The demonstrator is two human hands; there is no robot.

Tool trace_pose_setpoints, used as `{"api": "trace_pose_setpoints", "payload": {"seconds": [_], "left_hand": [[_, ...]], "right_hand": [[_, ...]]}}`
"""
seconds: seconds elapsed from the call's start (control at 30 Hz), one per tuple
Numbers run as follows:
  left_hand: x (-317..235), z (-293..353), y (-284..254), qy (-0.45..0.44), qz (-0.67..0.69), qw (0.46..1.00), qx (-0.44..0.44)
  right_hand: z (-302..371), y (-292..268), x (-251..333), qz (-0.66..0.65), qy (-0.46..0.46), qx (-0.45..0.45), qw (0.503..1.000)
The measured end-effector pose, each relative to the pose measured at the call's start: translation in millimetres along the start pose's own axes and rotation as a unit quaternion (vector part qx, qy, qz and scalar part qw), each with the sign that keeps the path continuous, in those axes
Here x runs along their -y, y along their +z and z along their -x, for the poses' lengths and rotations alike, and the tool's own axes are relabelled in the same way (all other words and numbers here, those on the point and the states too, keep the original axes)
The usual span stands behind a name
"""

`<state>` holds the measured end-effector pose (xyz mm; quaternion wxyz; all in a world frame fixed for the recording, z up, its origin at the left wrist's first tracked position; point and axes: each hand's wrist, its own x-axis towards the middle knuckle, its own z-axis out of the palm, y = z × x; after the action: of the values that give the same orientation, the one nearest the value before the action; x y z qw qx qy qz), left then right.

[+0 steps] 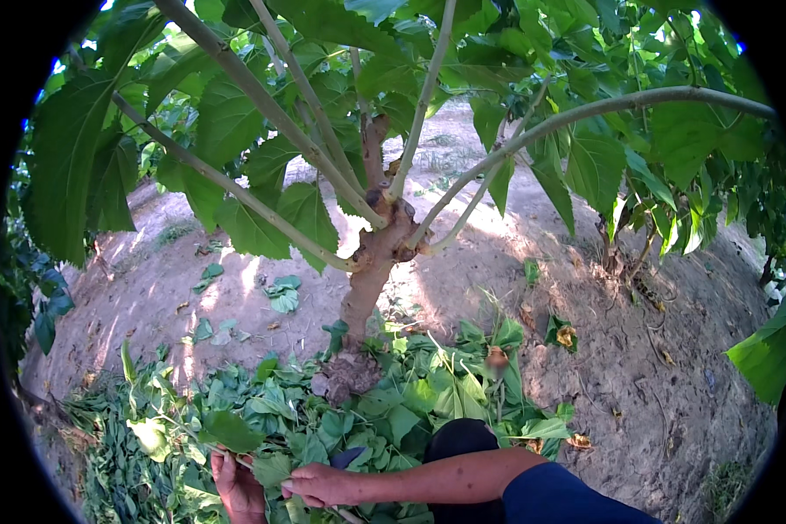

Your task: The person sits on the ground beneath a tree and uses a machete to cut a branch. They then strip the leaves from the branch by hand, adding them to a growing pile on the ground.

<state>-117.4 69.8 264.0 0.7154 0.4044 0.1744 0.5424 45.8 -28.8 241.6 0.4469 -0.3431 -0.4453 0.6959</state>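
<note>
A cut leafy branch (183, 428) slants across the lower left, its large green leaves toward the far end. My left hand (233, 486) is closed around its stem, palm partly turned up. Reaching across from the lower right, my right hand (319, 485) is closed at the same stem, next to a leaf (272, 469). A dark bluish pointed shape (347, 457), like a blade, shows just beyond my right hand; whether that hand holds it I cannot tell. Stem also shows below my right hand, near the lower edge.
A short thick tree trunk (367, 293) stands ahead, with long branches (271, 105) spreading overhead. Picked leaves (402, 419) lie heaped around its base and to the left (113, 454). My dark-clothed knee (458, 437) is beside my right forearm. Dry soil (655, 393) slopes up to the right.
</note>
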Motion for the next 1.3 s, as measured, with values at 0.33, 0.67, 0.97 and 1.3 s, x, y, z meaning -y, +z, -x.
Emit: {"api": "trace_pose_setpoints", "payload": {"seconds": [0.33,0.67,0.97,1.3], "left_hand": [[17.2,-6.4,-32.6,-0.027,-0.071,0.99,-0.123],[22.6,-12.6,-48.9,-0.01,-0.05,0.992,-0.118],[13.8,-7.3,-18.8,-0.046,-0.097,0.973,-0.206],[14.8,-10.0,-32.0,-0.016,-0.127,0.965,-0.23]], "right_hand": [[3.0,-6.2,1.1,0.252,-0.105,-0.053,0.961],[-2.1,-9.9,-6.6,0.229,-0.029,-0.06,0.971],[-5.1,-16.6,-12.1,0.143,0.0,-0.1,0.985],[-4.0,-21.4,-9.0,0.089,0.069,-0.082,0.99]]}}
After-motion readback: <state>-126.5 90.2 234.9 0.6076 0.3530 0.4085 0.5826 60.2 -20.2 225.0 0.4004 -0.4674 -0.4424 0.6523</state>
